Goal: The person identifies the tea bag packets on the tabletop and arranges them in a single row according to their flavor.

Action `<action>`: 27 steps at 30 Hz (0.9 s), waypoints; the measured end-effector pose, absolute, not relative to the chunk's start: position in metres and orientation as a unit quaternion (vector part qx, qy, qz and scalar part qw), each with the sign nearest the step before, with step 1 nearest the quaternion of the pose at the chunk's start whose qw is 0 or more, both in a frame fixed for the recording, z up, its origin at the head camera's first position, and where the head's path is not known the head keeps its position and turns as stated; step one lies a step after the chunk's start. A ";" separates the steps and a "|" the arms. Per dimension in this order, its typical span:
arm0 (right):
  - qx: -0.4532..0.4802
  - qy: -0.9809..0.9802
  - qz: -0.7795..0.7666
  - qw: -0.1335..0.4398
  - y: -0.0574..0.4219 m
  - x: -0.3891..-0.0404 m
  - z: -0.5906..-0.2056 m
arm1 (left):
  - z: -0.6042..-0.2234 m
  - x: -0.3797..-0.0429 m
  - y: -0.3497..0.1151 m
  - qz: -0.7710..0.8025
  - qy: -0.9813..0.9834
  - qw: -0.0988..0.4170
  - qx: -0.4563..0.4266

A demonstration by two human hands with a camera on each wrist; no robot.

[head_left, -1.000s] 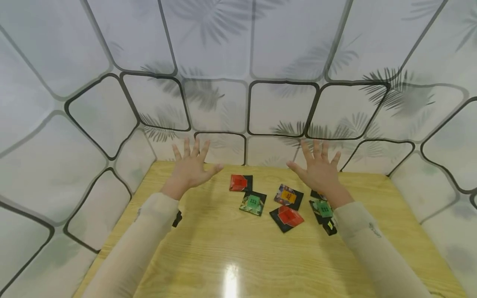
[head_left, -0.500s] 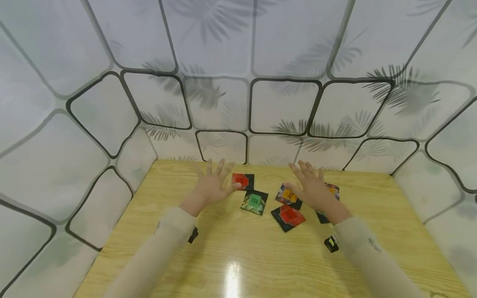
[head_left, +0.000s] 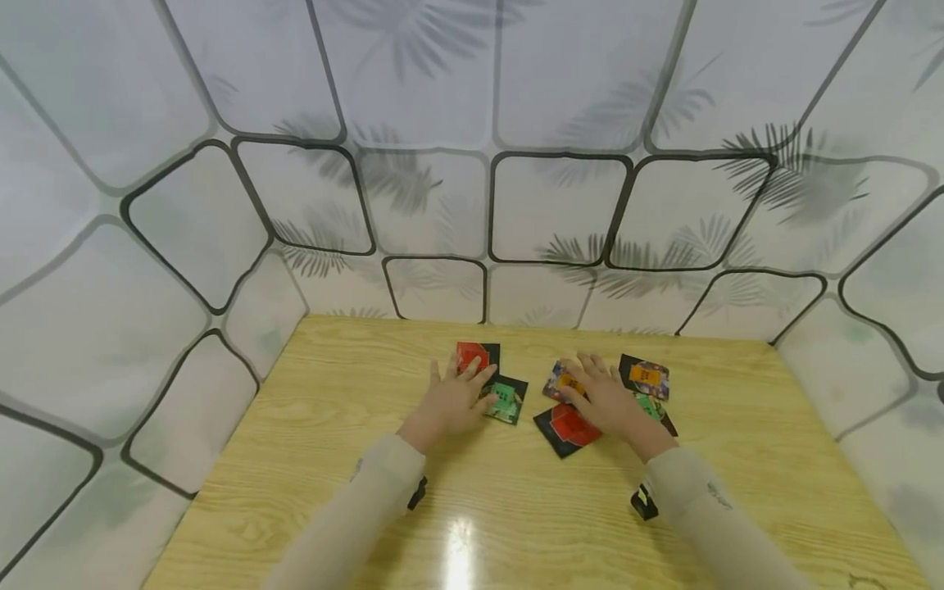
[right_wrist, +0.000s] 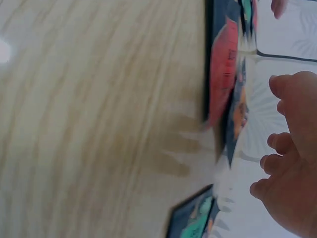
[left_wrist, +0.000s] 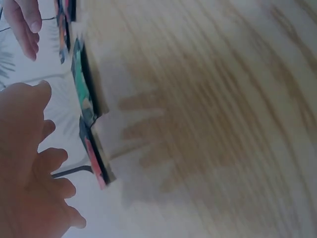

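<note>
While fingers spread, both hands [head_left: 457, 400] [head_left: 608, 397] hover over cards [head_left: 566, 426].

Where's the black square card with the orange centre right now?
In the head view the black square card with the orange centre lies far right on the wooden table, just beyond the right hand.

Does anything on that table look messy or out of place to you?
Nothing is damaged or spilled. The cards just lie scattered at odd angles: the red card and green card by the left hand, others partly under the right hand on the wooden table.
</note>
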State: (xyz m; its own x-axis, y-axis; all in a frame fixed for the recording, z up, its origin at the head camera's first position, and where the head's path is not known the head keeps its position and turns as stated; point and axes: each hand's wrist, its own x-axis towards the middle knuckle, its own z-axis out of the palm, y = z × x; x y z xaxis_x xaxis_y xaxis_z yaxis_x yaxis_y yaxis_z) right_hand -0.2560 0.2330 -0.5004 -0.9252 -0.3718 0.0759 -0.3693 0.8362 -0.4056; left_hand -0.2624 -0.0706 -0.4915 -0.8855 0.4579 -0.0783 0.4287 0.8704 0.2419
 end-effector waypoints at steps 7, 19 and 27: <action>-0.200 0.962 -0.184 -0.008 0.233 -0.260 -0.511 | -0.505 -0.264 -0.063 0.094 0.965 0.061 0.238; -0.189 0.966 -0.176 0.019 0.237 -0.261 -0.521 | -0.509 -0.261 -0.062 0.071 0.966 0.063 0.241; -0.183 0.967 -0.175 0.021 0.238 -0.262 -0.526 | -0.510 -0.257 -0.065 0.067 0.965 0.061 0.246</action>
State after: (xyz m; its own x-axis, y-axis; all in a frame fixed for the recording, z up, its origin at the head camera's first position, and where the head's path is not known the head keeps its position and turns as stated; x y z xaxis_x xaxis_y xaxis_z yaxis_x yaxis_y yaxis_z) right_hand -0.2617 0.2380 -0.5264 -0.9324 -0.3606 0.0235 -0.3459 0.8720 -0.3464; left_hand -0.2567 -0.0649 -0.5098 -0.8717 0.4828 -0.0841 0.4665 0.8700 0.1597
